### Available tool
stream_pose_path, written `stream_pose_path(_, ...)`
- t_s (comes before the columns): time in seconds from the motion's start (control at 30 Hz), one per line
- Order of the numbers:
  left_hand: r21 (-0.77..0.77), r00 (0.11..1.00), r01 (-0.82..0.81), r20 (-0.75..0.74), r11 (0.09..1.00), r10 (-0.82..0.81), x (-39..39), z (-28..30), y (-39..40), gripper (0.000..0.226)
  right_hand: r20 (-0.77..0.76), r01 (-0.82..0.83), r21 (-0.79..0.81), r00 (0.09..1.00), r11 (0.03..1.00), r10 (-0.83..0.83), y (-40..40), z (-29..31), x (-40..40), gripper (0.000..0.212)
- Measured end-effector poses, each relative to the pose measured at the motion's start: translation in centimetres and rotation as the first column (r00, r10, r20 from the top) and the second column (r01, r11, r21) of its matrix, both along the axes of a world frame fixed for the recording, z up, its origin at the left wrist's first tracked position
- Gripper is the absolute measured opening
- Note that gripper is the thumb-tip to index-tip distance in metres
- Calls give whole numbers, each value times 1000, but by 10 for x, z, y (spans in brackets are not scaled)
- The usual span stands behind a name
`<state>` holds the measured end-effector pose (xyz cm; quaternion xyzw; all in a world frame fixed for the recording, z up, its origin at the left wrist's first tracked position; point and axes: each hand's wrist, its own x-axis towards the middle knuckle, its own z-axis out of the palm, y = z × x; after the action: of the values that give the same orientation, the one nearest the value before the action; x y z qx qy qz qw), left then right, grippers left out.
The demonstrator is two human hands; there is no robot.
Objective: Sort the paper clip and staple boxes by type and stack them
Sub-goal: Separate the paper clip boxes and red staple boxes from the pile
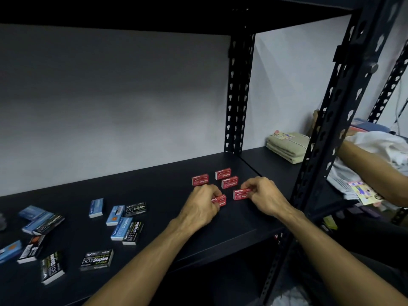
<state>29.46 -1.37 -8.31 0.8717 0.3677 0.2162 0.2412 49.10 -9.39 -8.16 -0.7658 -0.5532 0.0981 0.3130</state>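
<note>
Two hands (left [204,203], right [263,194]), each gripping red boxes [229,182]

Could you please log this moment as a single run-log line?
left hand: grips red box | right hand: grips red box | three red boxes behind, unstacked | blue and black boxes mixed at left

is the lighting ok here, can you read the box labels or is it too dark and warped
Head view: dim overall, the upper shelf nearly black; "Staples" reads on the red boxes and black boxes, small print does not; the blue boxes look soft; wide-angle bending curves the shelf post; left hand and right hand are evenly lit, no glare.
</note>
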Motion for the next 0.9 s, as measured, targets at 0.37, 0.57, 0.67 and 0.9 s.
stream_pose_path(0.37,32,999,9,-38,999,-8,5,-8,1,41,12,-27,23,1000,999,27,6,-5,1,26)
stream_pose_path(0.57,34,1000,16,-9,999,-15,-1,-7,1,53,41,-21,-22,999,1000,22,5,-2,-3,35)
stream_pose_path(0.67,42,1000,29,9,999,-30,-11,-2,1,63,81,-25,-61,996,998,30,3,4,-6,45)
stream_pose_path(0.9,99,997,-10,72,995,3,-54,12,8,55,64,43,77,997,996,-48,5,15,-26,36)
